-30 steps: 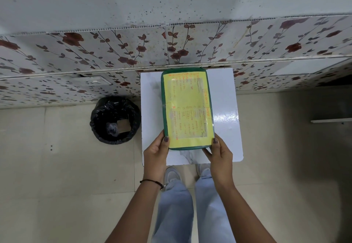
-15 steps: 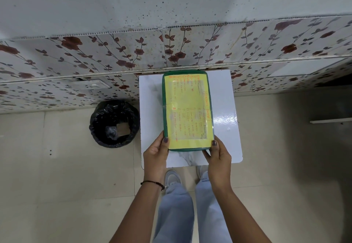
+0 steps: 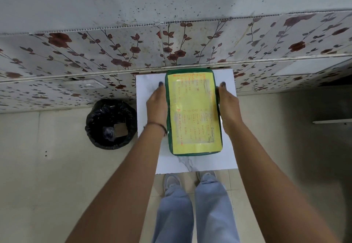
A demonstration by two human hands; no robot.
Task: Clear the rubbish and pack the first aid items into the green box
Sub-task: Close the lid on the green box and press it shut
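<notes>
- we see the green box (image 3: 194, 112) lying flat and closed on the white bench (image 3: 227, 153), its far end at the bench's far edge by the wall;
- our left hand (image 3: 157, 103) presses its left side, fingers together along it;
- our right hand (image 3: 227, 101) presses its right side likewise;
- a black-lined bin (image 3: 111, 123) stands on the floor just beside the bench's left edge
</notes>
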